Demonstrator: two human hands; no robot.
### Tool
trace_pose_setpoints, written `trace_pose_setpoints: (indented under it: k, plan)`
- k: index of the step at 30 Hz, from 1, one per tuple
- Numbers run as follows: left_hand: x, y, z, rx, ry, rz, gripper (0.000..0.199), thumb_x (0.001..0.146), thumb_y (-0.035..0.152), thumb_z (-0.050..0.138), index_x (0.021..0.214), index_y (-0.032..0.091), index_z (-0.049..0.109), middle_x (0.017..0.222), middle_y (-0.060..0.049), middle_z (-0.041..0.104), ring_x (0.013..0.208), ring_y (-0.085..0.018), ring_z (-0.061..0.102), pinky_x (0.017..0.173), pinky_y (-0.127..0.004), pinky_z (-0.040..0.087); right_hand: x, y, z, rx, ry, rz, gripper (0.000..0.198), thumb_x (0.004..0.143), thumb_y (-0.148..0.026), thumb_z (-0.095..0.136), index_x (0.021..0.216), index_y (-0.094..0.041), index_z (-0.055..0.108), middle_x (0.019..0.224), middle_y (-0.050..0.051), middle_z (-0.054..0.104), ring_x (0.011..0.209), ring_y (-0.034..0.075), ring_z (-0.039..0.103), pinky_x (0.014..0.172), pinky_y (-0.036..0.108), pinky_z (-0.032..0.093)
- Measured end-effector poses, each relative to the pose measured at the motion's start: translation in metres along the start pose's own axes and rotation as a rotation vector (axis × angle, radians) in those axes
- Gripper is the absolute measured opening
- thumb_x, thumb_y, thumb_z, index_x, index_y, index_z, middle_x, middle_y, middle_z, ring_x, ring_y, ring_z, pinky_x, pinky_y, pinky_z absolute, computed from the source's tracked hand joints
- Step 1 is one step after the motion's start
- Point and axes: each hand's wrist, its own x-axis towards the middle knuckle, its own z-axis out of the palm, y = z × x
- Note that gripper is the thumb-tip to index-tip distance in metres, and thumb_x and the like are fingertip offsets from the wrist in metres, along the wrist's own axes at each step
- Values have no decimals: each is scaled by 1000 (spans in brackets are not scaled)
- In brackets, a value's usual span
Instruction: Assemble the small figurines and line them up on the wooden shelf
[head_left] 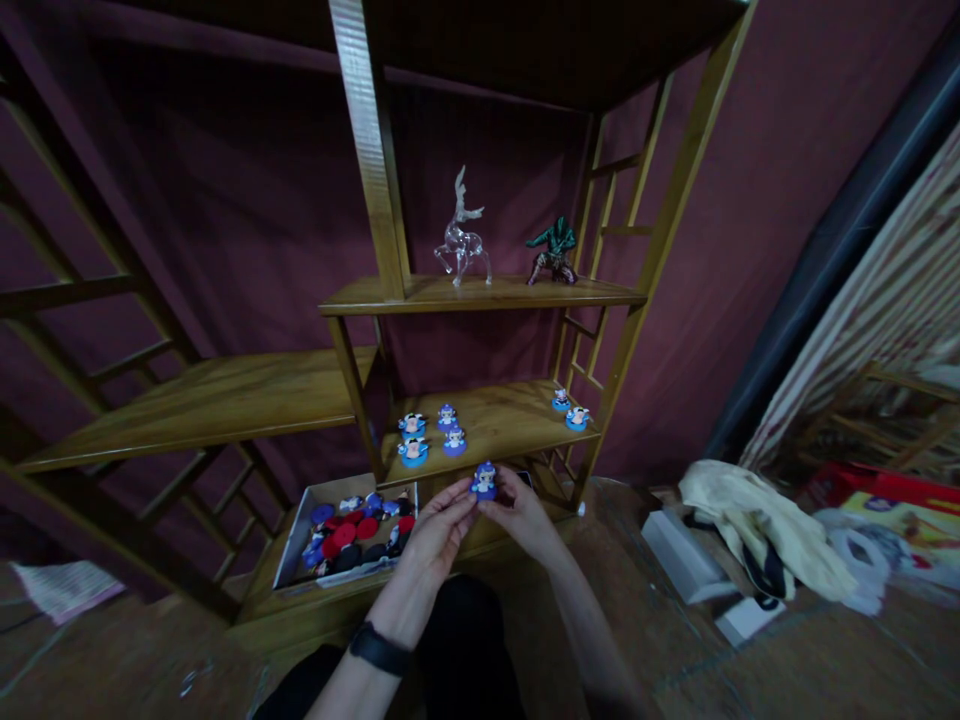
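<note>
A small purple-capped figurine (484,482) on a purple base is held upright between my two hands, in front of the shelf's edge. My left hand (444,522) grips it from the left with closed fingers. From the right, my right hand (517,506) pinches the same figurine. Beyond them, on the lower shelf board (502,418), stand two purple figurines, one purple figurine (454,441) nearer, and two blue-based figurines to their left, one figurine (412,452) in front. At the board's right end are a blue-based figurine (577,418) and a smaller striped one (561,399).
Below left, an open white box (300,540) holds several red, blue and black-based figurines. The upper board (517,292) carries a clear deer-like figure (461,240) and a dark green figure (555,250). A white box (686,555), cloth (765,520) and bags lie on the right floor.
</note>
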Motion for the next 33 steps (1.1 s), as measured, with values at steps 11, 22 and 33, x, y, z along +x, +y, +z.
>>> trace_pose_setpoints:
  k: [11,22,33]
  plan:
    - [13,-9,-2,-10,-63,-27,33,63,-1,67,93,11,66,92,-10,69,79,-15,65,75,-23,51,8,0,-18,-289,-1,-72,28,74,-29,62,101,-21,61,96,3,63,89,18,58,83,32,45]
    - [19,-15,11,-10,-19,-17,28,66,-2,64,91,10,65,91,-11,69,78,-14,65,74,-23,51,20,-11,-30,-373,-9,-65,33,75,-27,59,108,-24,58,93,1,65,84,16,61,77,28,48]
    - [7,-18,-20,33,94,-86,27,72,0,59,97,9,62,87,-14,69,73,-16,67,61,-22,53,144,-35,-117,-709,28,6,30,68,-19,63,98,-15,61,78,1,65,66,11,58,63,21,45]
